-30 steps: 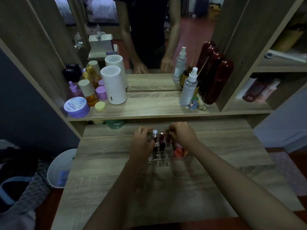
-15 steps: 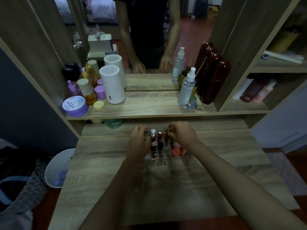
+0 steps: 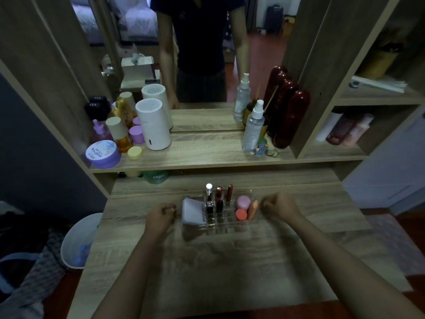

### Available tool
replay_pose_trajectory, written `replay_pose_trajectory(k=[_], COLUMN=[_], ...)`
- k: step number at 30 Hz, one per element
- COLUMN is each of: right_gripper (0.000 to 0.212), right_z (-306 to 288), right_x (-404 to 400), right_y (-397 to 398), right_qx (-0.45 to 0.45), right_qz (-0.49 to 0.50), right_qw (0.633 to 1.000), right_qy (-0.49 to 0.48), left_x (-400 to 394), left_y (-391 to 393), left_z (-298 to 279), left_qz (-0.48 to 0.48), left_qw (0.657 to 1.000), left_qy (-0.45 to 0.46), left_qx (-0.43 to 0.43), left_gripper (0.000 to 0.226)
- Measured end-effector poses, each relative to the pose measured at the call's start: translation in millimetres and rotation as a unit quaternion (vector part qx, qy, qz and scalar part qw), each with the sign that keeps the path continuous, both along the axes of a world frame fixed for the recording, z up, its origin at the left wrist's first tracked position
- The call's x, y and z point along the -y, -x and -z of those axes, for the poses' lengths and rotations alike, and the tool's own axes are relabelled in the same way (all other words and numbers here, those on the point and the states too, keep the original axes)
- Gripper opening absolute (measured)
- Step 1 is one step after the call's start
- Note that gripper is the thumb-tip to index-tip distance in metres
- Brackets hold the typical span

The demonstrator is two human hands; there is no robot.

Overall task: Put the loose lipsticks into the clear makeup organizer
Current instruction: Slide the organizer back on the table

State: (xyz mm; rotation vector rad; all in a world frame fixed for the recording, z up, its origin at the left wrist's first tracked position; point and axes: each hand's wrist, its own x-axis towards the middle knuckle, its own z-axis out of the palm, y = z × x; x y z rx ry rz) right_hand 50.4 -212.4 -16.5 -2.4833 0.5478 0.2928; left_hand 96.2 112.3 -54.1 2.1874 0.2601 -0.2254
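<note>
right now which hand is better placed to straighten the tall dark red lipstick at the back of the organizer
Probably the right hand. It sits just off the organizer on the side nearer the tall dark red lipstick, while the left hand would have to reach past the white box.

Both hands drawn off the organizer [image 3: 220,221] since a second ago: left hand [image 3: 159,216] now curled at its left end, right hand [image 3: 279,207] curled just past its right end. Upright lipsticks [image 3: 218,199], white box [image 3: 192,211] and pink sponges [image 3: 243,202] now uncovered at frame centre.
</note>
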Motion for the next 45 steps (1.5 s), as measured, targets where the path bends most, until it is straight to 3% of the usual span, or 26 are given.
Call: replay_pose_trajectory(k=[3, 5, 8, 12, 17, 21, 24, 32, 45], right_gripper=[0.019, 0.024, 0.039, 0.027, 0.042, 0.03, 0.037, 0.026, 0.018], right_z=[15.9, 22.1, 29.9, 35.7, 34.2, 28.8, 27.4, 20.9, 5.2], right_x=[-1.4, -4.2, -8.1, -10.5, -11.9, -13.4, -7.2, 31.3, 126.7], right_y=[9.2, 11.8, 13.2, 13.3, 14.1, 14.4, 16.2, 23.5, 48.5], right_qx=[-0.033, -0.044, -0.021, -0.03, -0.009, -0.003, 0.008, 0.005, -0.014], right_qz=[0.008, 0.016, 0.036, 0.034, 0.021, 0.013, 0.007, 0.005, 0.035], right_qw=[0.998, 0.997, 0.996, 0.994, 0.995, 0.996, 0.997, 0.999, 0.999], right_qy=[-0.051, -0.06, -0.084, -0.102, -0.095, -0.083, -0.078, -0.046, 0.02], left_x=[2.2, 4.7, 7.0, 7.9, 11.5, 18.3, 24.3, 61.4, 164.0], left_y=[4.2, 6.5, 9.0, 12.3, 14.8, 16.3, 16.7, 20.4, 30.9], left_z=[5.6, 7.8, 10.5, 13.6, 15.1, 16.2, 15.4, 16.5, 19.5], left_qz=[-0.044, -0.05, -0.034, -0.032, -0.037, -0.049, -0.039, -0.032, 0.022], left_qw=[0.99, 0.986, 0.989, 0.99, 0.994, 0.991, 0.99, 0.984, 0.986], left_qy=[0.115, 0.138, 0.129, 0.129, 0.096, 0.122, 0.127, 0.168, 0.156], left_qx=[-0.066, -0.082, -0.065, -0.043, -0.024, -0.038, -0.039, -0.057, -0.063], left_gripper=[0.027, 0.026, 0.022, 0.025, 0.024, 0.019, 0.018, 0.02, 0.016])
